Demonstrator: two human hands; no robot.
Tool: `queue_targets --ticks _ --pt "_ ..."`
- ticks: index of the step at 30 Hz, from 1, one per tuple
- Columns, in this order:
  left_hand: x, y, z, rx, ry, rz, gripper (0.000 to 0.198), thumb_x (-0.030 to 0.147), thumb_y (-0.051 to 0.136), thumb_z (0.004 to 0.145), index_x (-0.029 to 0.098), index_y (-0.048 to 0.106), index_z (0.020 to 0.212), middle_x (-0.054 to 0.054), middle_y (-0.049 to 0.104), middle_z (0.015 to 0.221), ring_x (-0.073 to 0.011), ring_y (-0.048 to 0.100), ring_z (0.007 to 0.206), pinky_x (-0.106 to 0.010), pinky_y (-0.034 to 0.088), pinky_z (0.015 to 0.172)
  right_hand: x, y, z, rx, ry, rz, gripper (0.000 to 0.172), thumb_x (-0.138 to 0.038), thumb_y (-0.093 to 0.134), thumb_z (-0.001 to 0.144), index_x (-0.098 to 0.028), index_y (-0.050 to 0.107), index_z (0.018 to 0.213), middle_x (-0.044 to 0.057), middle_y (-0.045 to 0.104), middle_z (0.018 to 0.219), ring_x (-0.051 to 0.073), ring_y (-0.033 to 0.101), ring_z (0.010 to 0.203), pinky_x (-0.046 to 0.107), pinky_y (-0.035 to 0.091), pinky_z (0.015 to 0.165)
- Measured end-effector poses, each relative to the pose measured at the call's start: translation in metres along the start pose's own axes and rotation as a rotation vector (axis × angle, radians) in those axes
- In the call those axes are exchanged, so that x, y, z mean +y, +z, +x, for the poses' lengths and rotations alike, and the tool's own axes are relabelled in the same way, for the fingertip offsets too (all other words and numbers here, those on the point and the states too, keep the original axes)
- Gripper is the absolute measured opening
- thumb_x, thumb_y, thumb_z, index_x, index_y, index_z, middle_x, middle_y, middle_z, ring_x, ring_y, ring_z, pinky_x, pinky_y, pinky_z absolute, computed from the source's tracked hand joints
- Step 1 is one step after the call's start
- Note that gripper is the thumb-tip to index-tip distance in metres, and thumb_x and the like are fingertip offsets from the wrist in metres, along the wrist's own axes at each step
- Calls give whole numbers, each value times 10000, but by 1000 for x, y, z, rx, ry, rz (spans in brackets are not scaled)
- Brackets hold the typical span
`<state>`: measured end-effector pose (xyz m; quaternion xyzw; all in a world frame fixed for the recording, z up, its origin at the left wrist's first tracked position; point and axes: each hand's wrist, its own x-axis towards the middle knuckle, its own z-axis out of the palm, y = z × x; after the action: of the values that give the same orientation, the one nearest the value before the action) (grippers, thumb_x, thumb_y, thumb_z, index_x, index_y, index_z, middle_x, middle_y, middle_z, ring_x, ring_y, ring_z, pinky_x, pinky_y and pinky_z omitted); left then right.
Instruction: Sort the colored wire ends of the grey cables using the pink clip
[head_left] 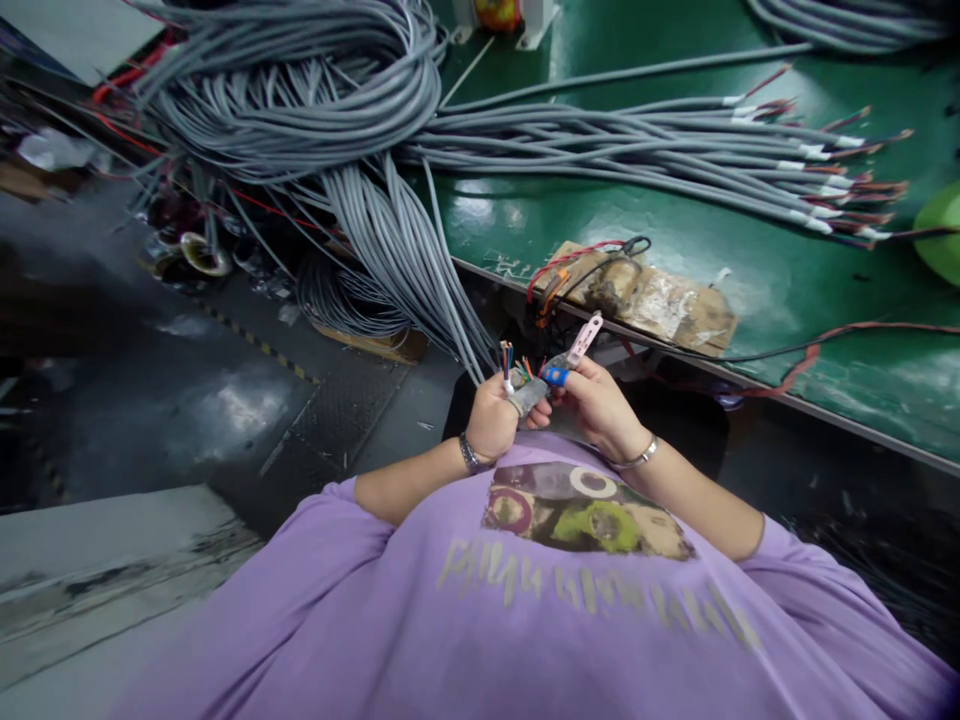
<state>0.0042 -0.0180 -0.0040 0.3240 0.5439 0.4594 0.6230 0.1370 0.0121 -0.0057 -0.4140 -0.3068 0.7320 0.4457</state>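
Note:
My left hand [493, 415] is closed around the end of a grey cable, with thin coloured wires [508, 362] sticking up from it. Grey tape or wrapping [528, 396] covers some of its fingers. Close beside it on the right, my right hand [600, 400] pinches a small pink tool or strip [585, 340] with holes in it. A blue band [555, 376] shows at its fingers. Several grey cables [450, 310] run down from the bench to my left hand. The exact contact between the wires and my right fingertips is too small to tell.
A large grey cable coil [300, 110] lies on the green bench [510, 225], its stripped ends [825, 190] spread to the right. Near the bench edge sits a taped cardboard block [660, 305] with red and black leads. Another dark coil [352, 295] is below, at the left.

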Motion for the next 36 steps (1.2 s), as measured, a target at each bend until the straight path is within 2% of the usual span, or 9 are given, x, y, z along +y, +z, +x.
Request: queue_targets --ticks 3,6,11,14,19,30,36 --pt "2 0 0 -10 -20 -16 383 477 783 659 160 570 694 -11 655 552 -115 588 418 -197 406 394 0 1 4 14 41 52 308 -342 830 647 -198 560 678 -66 472 535 75 414 478 225 368 470" --pt "7 0 0 47 -36 -55 385 459 794 621 164 553 675 0 643 532 -105 567 394 -192 386 377 -1 -7 7 30 93 153 311 -362 832 641 -195 592 748 -59 512 607 65 434 519 194 396 478" --pt "12 0 1 107 -48 -101 390 453 795 582 173 542 677 20 624 511 -91 540 376 -187 368 366 -2 -20 2 -109 160 222 330 -385 831 612 -184 678 825 0 645 800 95 539 652 215 493 564" --pt "11 0 1 90 -46 -107 391 451 796 583 176 536 685 23 625 511 -91 540 375 -185 360 366 0 -17 -2 -151 108 131 327 -371 844 620 -177 690 833 -17 611 702 96 532 624 225 479 568" --pt "10 1 0 85 -43 -77 415 470 803 582 174 523 662 15 627 514 -94 553 386 -185 372 382 2 -8 1 -34 -8 0 352 -387 886 582 -182 650 746 -28 590 640 90 485 541 243 407 509" --pt "9 3 4 113 -16 -96 378 454 791 626 167 552 679 20 631 528 -89 560 399 -180 371 376 5 -11 2 11 -3 5 353 -399 904 554 -189 655 691 -20 583 621 96 460 533 247 392 477" --pt "14 2 5 152 -32 -105 404 476 789 597 180 530 692 39 599 502 -74 518 367 -176 322 359 2 -25 5 -52 21 1 374 -370 911 530 -176 649 714 -44 554 591 80 452 523 230 425 495"
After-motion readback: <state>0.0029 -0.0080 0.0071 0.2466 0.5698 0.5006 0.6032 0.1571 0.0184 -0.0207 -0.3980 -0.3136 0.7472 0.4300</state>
